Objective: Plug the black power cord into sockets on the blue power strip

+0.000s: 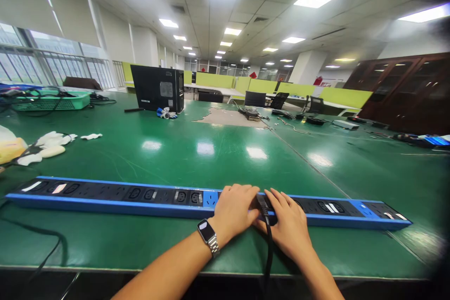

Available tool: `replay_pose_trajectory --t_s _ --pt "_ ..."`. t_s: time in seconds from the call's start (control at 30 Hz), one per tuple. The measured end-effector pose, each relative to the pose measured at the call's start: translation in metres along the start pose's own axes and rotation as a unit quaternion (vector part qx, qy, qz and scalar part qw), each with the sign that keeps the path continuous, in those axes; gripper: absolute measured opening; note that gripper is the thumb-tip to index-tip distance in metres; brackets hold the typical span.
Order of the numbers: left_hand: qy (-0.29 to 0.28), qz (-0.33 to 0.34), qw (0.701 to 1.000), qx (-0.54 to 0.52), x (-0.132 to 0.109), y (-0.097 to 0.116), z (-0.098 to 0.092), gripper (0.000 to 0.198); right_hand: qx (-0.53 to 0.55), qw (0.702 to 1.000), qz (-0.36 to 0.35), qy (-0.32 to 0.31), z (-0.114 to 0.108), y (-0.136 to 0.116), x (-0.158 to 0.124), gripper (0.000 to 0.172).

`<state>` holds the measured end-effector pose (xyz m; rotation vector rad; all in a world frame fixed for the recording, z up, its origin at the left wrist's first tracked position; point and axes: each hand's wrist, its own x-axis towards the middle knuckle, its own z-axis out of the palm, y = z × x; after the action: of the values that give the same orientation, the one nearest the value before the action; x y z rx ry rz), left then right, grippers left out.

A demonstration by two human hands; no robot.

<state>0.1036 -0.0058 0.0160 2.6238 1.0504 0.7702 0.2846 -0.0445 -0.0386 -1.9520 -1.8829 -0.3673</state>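
Observation:
A long blue and black power strip (140, 204) with rows of sockets lies across the front of the green table. Near its middle a black plug (262, 204) stands at a socket, and its thick black cord (269, 243) hangs over the table's front edge. My left hand (235, 206), with a watch (206, 232) on the wrist, is closed at the plug's left side, thumb and fingertips against it. My right hand (288, 220) wraps the strip just right of the plug, fingers over the top and thumb at the front side. Fingers partly hide the socket under the plug.
A black computer case (158, 88) stands at the back, gloves (166, 113) beside it. At left are a green basket (52, 101) of cables and white scraps (52, 139). Another black cord (45, 232) lies at front left. Cables and small devices sit at back right.

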Motion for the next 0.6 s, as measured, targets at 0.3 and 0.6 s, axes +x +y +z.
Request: replay_pose_trajectory --t_s 0.3,0.6 --pt "-0.001 0.016 1.0 -0.007 0.002 0.003 0.002 0.03 0.008 1.0 0.006 0.012 0.001 0.0 0.0 0.065" --pt "0.023 0.044 0.998 0.041 -0.004 0.001 0.012 0.029 0.013 1.0 0.006 0.023 0.006 0.004 0.001 0.067"
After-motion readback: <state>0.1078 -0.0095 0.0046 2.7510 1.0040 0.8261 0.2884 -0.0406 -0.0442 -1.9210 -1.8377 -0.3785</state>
